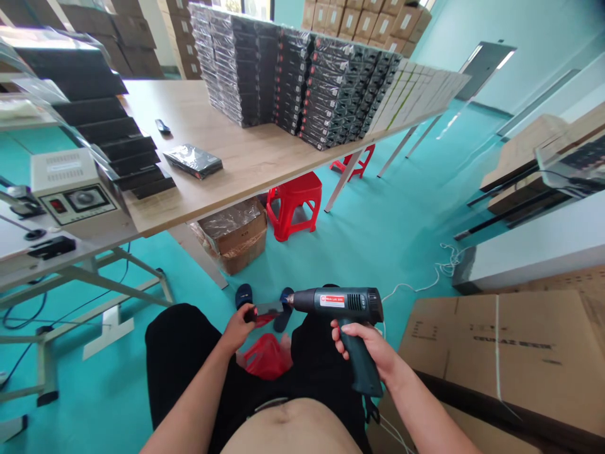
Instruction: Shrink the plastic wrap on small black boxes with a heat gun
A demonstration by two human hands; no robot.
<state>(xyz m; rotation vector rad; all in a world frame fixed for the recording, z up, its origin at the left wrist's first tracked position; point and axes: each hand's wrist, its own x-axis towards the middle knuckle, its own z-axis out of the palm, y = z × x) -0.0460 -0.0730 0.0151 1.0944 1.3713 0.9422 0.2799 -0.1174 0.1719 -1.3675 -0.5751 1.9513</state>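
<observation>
My right hand point(371, 347) is wrapped round the handle of a dark green heat gun point(345, 302) with a red label. Its nozzle points left, close to the flat dark box point(268, 310) with a glossy surface. My left hand point(239, 329) grips that box by its left end, above the floor between my knees. The box is seen nearly edge-on, so its faces are mostly hidden. On the wooden table point(246, 157) lies a film-wrapped black box point(193, 161), with a small dark tool point(162, 127) behind it.
Stacks of wrapped black boxes point(331, 88) and white boxes point(416, 88) line the table. More black boxes point(108, 120) lean beside a sealing machine point(75, 189) at left. A red stool point(295, 202) and open carton point(236, 236) stand below; a large carton point(501, 353) is right.
</observation>
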